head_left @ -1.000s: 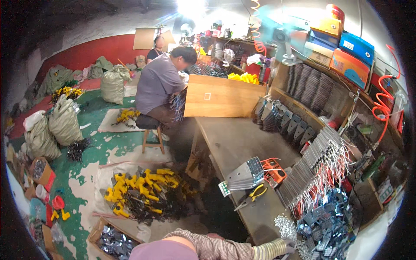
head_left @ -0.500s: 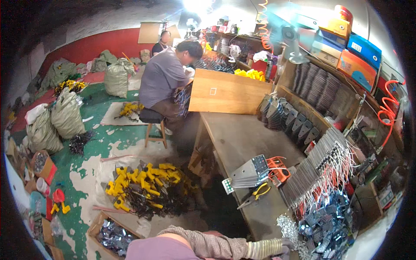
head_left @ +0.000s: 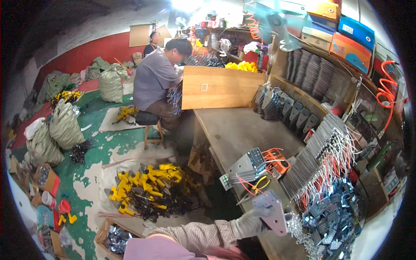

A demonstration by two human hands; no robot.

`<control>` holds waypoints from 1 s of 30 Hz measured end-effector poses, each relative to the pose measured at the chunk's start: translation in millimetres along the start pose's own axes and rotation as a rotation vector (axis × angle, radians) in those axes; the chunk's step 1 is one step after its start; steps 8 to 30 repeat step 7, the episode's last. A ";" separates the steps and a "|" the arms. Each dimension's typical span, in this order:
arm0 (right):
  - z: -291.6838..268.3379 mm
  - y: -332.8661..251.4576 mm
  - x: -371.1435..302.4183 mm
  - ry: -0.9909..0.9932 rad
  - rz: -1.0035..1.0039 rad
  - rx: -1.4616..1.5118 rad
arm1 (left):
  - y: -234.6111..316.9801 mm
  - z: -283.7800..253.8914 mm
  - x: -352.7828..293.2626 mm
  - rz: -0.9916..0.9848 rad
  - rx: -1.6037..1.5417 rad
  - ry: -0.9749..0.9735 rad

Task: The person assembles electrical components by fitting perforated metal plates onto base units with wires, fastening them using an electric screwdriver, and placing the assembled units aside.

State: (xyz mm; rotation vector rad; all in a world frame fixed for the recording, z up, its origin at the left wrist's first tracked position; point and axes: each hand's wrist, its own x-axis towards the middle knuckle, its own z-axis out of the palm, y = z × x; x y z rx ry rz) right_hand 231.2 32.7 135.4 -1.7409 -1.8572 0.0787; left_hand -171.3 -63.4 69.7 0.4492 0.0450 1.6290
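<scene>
My left hand (head_left: 249, 223), in a pale work glove, comes in from the lower left under a checked sleeve. Its fingers are closed on a grey tapered metal plate (head_left: 272, 213) with holes, held tilted above the table's near edge. Thin red wires rise beside the plate's upper end; whether they are fixed to it I cannot tell. Just beyond lie yellow-handled pliers (head_left: 260, 185) and a stack of grey plates (head_left: 247, 167). To the right of the plate is a heap of small silvery parts (head_left: 299, 232). My right hand does not show.
Dark shiny metal pieces (head_left: 333, 221) are heaped at the right, below a row of grey rods with white and red wires (head_left: 318, 156). An orange device (head_left: 277, 160) sits on the table (head_left: 236, 130). Yellow parts (head_left: 147, 184) lie on the floor. A co-worker (head_left: 158, 78) sits beyond.
My left hand has lifted up and left from beside the silvery parts; the metal plate now shows in it. Red wires have appeared near the pliers. The whole view has shifted slightly.
</scene>
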 end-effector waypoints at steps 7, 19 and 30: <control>-11.3 -9.4 -7.9 -0.284 0.438 -0.249 | 10.2 -52.4 -12.3 -0.134 -0.412 -0.067; -11.3 -9.4 -7.9 -0.284 0.438 -0.249 | 10.2 -52.4 -12.3 -0.134 -0.412 -0.067; -11.3 -9.4 -7.9 -0.284 0.438 -0.249 | 10.2 -52.4 -12.3 -0.134 -0.412 -0.067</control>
